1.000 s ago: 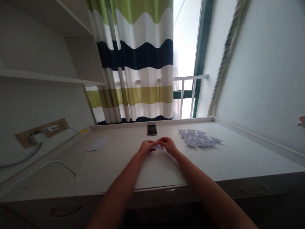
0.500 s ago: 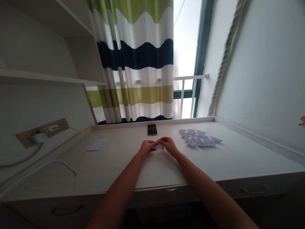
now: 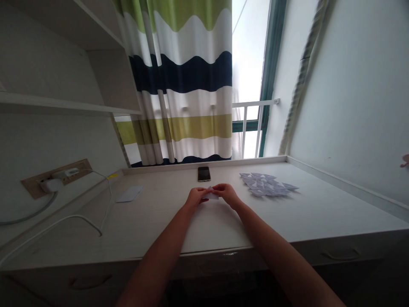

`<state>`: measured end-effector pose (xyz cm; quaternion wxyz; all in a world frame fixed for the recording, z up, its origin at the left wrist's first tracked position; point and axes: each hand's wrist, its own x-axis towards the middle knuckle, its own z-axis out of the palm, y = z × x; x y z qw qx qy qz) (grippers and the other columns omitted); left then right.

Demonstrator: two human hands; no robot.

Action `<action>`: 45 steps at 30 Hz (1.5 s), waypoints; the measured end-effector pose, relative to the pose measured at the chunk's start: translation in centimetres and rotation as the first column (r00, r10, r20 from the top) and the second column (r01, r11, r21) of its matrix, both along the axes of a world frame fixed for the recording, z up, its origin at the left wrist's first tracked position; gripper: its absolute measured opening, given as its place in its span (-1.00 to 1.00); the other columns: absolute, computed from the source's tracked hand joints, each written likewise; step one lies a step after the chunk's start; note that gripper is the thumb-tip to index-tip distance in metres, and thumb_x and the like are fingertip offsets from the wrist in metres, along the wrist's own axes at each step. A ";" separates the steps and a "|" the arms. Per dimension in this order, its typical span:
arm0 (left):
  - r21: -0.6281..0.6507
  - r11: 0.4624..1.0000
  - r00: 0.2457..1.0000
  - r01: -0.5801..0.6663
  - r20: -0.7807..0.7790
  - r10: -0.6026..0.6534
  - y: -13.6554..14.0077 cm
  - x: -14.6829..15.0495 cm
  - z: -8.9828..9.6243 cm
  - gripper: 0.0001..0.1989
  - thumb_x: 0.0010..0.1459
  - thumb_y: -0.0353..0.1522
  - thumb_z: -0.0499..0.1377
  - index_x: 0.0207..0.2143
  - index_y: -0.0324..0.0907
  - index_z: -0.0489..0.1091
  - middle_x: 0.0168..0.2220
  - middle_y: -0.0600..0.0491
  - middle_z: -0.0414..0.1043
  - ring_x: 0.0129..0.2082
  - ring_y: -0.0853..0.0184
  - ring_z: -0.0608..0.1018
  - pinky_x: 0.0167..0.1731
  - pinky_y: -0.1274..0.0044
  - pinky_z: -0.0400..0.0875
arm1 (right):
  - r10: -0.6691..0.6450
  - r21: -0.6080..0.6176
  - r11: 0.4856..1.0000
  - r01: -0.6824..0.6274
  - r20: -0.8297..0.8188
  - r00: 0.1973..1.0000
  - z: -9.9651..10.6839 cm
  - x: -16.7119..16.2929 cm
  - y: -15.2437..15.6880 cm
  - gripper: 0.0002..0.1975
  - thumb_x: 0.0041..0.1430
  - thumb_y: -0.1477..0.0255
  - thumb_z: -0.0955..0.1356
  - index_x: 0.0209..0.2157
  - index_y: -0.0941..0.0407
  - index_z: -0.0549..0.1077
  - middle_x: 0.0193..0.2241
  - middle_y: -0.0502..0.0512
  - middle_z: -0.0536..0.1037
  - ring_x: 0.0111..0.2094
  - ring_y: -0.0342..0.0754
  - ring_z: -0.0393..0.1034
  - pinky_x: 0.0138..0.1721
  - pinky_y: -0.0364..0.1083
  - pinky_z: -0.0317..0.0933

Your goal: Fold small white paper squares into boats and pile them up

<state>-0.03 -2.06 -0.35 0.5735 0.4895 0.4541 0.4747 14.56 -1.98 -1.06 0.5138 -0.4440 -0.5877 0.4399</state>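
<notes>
A small folded piece of white paper [image 3: 212,196] is held between both hands just above the middle of the desk. My left hand [image 3: 195,196] pinches it from the left, fingers closed on its edge. From the right, my right hand [image 3: 226,193] grips it with thumb and fingers. Its top comes to a small peak between the fingertips, and the fingers hide part of the folds. To the right lies a group of several folded paper triangles [image 3: 266,185]. A stack of flat white paper [image 3: 129,194] rests on the left.
Behind my hands a smartphone [image 3: 204,174] lies near the desk's back edge. On the left, a white cable [image 3: 79,216] runs over the desk from a wall socket [image 3: 57,177] with plugs in it. A shelf [image 3: 70,104] overhangs that side. A striped curtain [image 3: 185,102] hangs behind.
The fingers have shifted slightly on the paper, and its peak now shows between the fingertips. The phone, stack and triangles stay in place.
</notes>
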 end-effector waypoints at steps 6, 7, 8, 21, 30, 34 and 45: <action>-0.005 0.999 0.999 0.042 -0.002 -0.042 -0.2 -0.2 0.3 -0.63 -0.38 -0.24 0.35 -0.49 -0.31 0.44 -0.42 -0.08 0.44 -0.35 0.28 0.47 -0.36 0.50 0.35 | -0.005 0.029 1.000 0.005 0.022 1.000 0.1 -0.1 -0.1 -0.80 -0.28 0.38 0.42 -0.53 0.19 0.48 -0.60 0.02 0.48 -0.52 -0.13 0.33 -0.40 -0.13 0.20; -0.005 0.999 0.999 0.046 -0.004 -0.046 -0.2 -0.2 0.3 -0.62 -0.38 -0.23 0.34 -0.49 -0.31 0.44 -0.40 -0.09 0.45 -0.34 0.28 0.47 -0.36 0.50 0.34 | -0.008 0.031 0.999 0.007 0.026 1.000 0.1 -0.1 -0.1 -0.81 -0.28 0.38 0.42 -0.53 0.19 0.48 -0.60 0.02 0.48 -0.52 -0.13 0.33 -0.40 -0.13 0.20; -0.005 0.999 0.999 0.047 -0.005 -0.047 -0.2 -0.2 0.3 -0.62 -0.38 -0.23 0.34 -0.48 -0.30 0.44 -0.40 -0.09 0.45 -0.34 0.28 0.47 -0.36 0.50 0.34 | -0.012 0.032 0.999 0.012 0.029 0.999 0.1 -0.1 0.0 -0.81 -0.28 0.38 0.42 -0.54 0.19 0.47 -0.60 0.02 0.48 -0.52 -0.13 0.33 -0.41 -0.13 0.20; 0.050 0.998 0.998 0.046 -0.052 -0.044 -0.3 0.3 0.1 -0.60 -0.41 -0.19 0.34 -0.53 -0.31 0.42 -0.48 -0.03 0.43 -0.43 0.34 0.45 -0.42 0.54 0.33 | -0.043 0.015 0.999 0.042 0.063 0.997 0.9 -0.3 -0.7 -0.73 -0.18 0.27 0.36 -0.52 0.21 0.49 -0.59 0.07 0.48 -0.54 -0.16 0.27 -0.49 -0.16 0.14; 0.048 0.998 0.998 0.032 -0.063 -0.029 -0.5 0.7 0.3 -0.61 -0.44 -0.22 0.35 -0.55 -0.33 0.42 -0.52 0.02 0.40 -0.46 0.37 0.44 -0.42 0.52 0.36 | -0.088 0.136 0.988 0.072 0.111 0.990 0.1 -0.3 -0.1 -0.79 -0.15 0.33 0.31 -0.55 0.19 0.47 -0.62 0.04 0.45 -0.56 -0.15 0.25 -0.49 -0.15 0.11; 0.028 0.998 0.998 0.064 -0.018 -0.064 -0.6 0.6 0.5 -0.62 -0.38 -0.23 0.34 -0.49 -0.32 0.44 -0.49 -0.01 0.41 -0.43 0.35 0.45 -0.39 0.49 0.39 | -0.108 0.167 0.982 0.086 0.129 0.986 0.0 -0.2 0.1 -0.79 -0.12 0.32 0.29 -0.55 0.18 0.45 -0.61 0.03 0.44 -0.55 -0.14 0.25 -0.49 -0.15 0.11; 0.099 0.994 0.998 0.039 -0.058 -0.033 -0.3 0.6 0.3 -0.63 -0.31 -0.19 0.31 -0.51 -0.34 0.46 -0.55 -0.01 0.40 -0.48 0.36 0.44 -0.48 0.52 0.39 | -0.095 0.141 0.987 0.077 0.130 0.987 0.4 -0.2 -0.2 -0.79 -0.12 0.31 0.29 -0.56 0.17 0.42 -0.64 -0.01 0.40 -0.57 -0.16 0.21 -0.52 -0.16 0.08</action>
